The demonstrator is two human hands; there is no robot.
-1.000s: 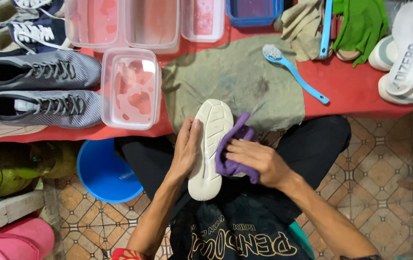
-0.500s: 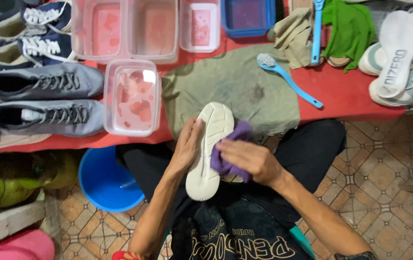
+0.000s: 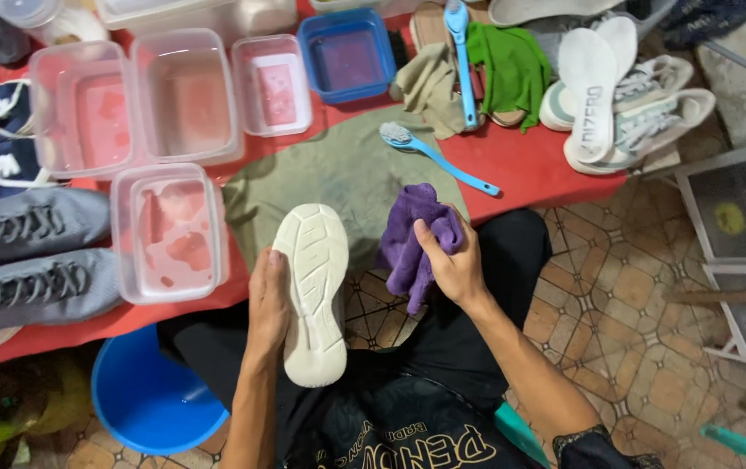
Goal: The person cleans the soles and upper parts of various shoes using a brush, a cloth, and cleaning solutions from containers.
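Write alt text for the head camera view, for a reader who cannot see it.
Seen from above, a seated person's left hand holds a white shoe sole-up over the lap, while the right hand grips a bunched purple cloth beside it, off the sole. Ahead, a red table holds clear plastic tubs, a blue brush and grey sneakers.

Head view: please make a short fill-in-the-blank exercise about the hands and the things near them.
1. The left hand holds a white shoe with its ____ facing up.
2. The right hand grips a ____ cloth.
3. The light blue brush lies on the ____ table cover.
4. Beside the person's left leg stands a blue ____.

Missing words: sole; purple; red; bucket
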